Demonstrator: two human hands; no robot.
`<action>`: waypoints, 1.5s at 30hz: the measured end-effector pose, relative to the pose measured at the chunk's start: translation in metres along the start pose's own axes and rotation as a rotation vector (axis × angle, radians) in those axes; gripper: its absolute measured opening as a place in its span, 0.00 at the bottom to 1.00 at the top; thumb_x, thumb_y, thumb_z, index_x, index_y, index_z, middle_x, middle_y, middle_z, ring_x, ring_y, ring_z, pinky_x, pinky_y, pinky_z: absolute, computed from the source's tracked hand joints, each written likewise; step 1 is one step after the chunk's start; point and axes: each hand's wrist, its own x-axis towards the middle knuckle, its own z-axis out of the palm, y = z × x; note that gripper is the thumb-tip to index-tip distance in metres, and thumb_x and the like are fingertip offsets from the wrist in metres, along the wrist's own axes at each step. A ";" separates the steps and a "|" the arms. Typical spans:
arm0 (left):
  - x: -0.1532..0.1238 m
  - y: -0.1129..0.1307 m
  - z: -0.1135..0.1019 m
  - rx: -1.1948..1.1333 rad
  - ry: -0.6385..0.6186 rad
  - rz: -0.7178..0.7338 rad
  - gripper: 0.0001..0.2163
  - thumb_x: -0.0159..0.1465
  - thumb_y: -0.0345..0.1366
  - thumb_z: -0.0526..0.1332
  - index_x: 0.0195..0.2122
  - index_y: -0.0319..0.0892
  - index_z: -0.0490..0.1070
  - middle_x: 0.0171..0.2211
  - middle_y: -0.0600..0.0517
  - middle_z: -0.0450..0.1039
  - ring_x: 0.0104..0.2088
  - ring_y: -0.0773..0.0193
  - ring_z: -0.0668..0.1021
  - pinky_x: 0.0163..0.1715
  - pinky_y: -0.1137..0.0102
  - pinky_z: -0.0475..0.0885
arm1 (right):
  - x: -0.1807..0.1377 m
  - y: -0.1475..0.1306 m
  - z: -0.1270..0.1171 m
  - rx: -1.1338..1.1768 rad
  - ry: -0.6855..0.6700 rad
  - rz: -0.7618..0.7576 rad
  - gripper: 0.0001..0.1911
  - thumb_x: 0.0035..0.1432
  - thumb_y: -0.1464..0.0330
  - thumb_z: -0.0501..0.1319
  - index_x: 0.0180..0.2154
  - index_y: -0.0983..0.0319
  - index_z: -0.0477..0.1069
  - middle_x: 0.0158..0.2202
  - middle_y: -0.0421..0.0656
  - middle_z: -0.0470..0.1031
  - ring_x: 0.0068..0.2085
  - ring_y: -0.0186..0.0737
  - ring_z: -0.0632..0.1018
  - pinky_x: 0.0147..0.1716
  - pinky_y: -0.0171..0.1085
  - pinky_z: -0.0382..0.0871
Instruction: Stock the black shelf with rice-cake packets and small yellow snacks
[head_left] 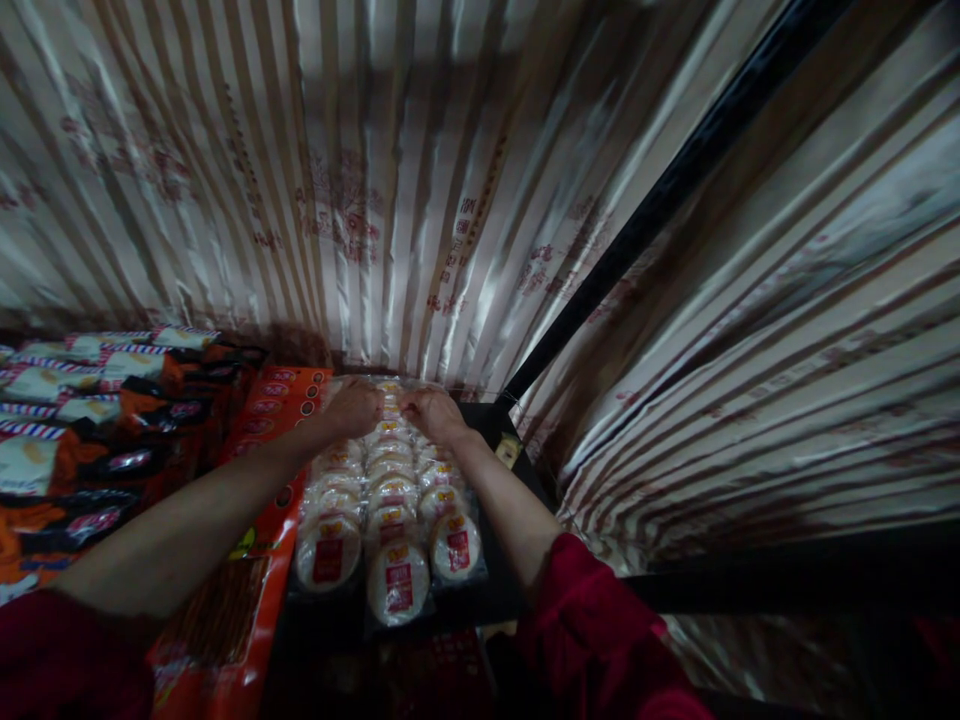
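Three rows of round white wrapped cakes (390, 500) with red and yellow labels lie on a dark shelf (495, 590). My left hand (352, 407) rests at the far end of the left row, its fingers curled over the packets. My right hand (433, 412) sits at the far end of the right row, fingers curled down onto the packets too. Both forearms reach forward from dark red sleeves. What the fingertips grip is hidden.
Long orange snack bags (259, 470) lie left of the cakes. Further left is a pile of orange, white and black packets (82, 420). A striped shiny curtain (360, 180) hangs behind and to the right, with a black pole (660, 190) crossing it.
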 end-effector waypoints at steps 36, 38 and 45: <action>-0.005 0.002 0.005 0.012 0.054 -0.078 0.09 0.58 0.29 0.53 0.30 0.38 0.73 0.34 0.44 0.76 0.39 0.58 0.75 0.45 0.64 0.66 | -0.018 -0.002 0.007 -0.012 0.054 -0.163 0.05 0.56 0.67 0.62 0.32 0.57 0.78 0.34 0.41 0.76 0.40 0.38 0.74 0.46 0.37 0.62; -0.006 0.002 0.006 0.011 0.065 -0.074 0.09 0.58 0.29 0.53 0.30 0.38 0.73 0.34 0.44 0.76 0.39 0.58 0.75 0.45 0.64 0.65 | -0.019 -0.005 0.006 -0.032 0.032 -0.146 0.05 0.57 0.68 0.62 0.33 0.58 0.77 0.34 0.41 0.77 0.40 0.38 0.74 0.45 0.36 0.62; -0.016 0.005 0.000 0.079 0.209 0.031 0.07 0.60 0.30 0.54 0.32 0.39 0.72 0.35 0.45 0.74 0.41 0.56 0.72 0.44 0.62 0.64 | -0.024 -0.012 0.003 -0.077 0.003 -0.109 0.05 0.58 0.72 0.59 0.33 0.61 0.75 0.34 0.42 0.77 0.40 0.38 0.74 0.48 0.35 0.61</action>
